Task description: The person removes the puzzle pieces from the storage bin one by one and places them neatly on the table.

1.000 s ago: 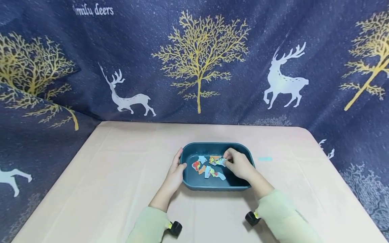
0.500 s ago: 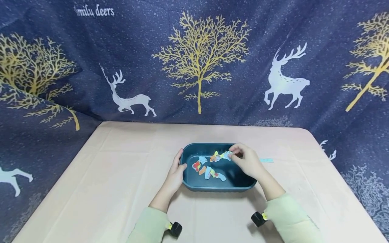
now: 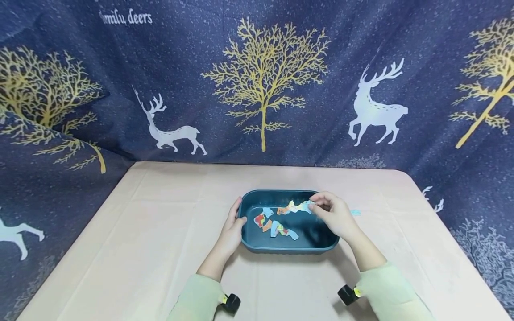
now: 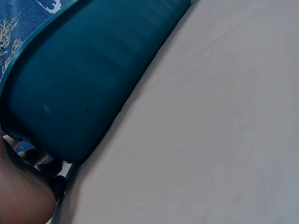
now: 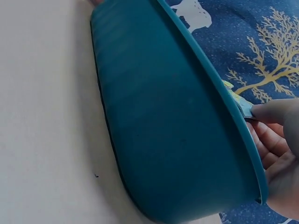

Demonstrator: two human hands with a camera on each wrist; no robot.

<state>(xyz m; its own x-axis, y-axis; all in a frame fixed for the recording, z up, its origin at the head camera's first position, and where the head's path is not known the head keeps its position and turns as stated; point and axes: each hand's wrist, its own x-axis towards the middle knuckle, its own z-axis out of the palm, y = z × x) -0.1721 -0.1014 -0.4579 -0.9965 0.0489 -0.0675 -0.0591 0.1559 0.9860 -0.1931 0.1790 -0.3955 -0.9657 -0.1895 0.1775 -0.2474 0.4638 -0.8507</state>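
Lettering [image 3: 125, 17]: I read "milu deers" in white on the dark blue backdrop [image 3: 176, 49], beyond the tub and off to its left; a mark just before "milu" is too faint for me to make out.
Tub [image 3: 289, 251]: deep teal, rounded corners, upright on the pale tabletop [image 3: 120, 267]; it is my landmark.
Left hand [image 3: 230, 226]: I see it gripping the tub's left end, thumb over the rim, fingers along the outer wall.
Right hand [image 3: 333, 214]: thumb and fingers pinch one end of a torn strip, above the tub's right half.
Torn strip [image 3: 296, 207]: blue, yellow and orange, stretching leftward from the fingertips along the tub's far side; I cannot tell whether its orange end is a separate piece.
Loose scraps [image 3: 274, 228]: blue, red, orange and yellow, clustered on the tub's floor, left of its middle, some touching.
Turquoise patch [image 3: 355, 212]: on the tabletop, right of the tub, partly behind the right hand.
Prints: gold trees [image 3: 263, 89] and white deer [image 3: 377, 109] on the backdrop, beyond the tub.
Sleeves [image 3: 197, 296]: pale green, on the tub's near side, each with a black camera [image 3: 231, 303] at the cuff.
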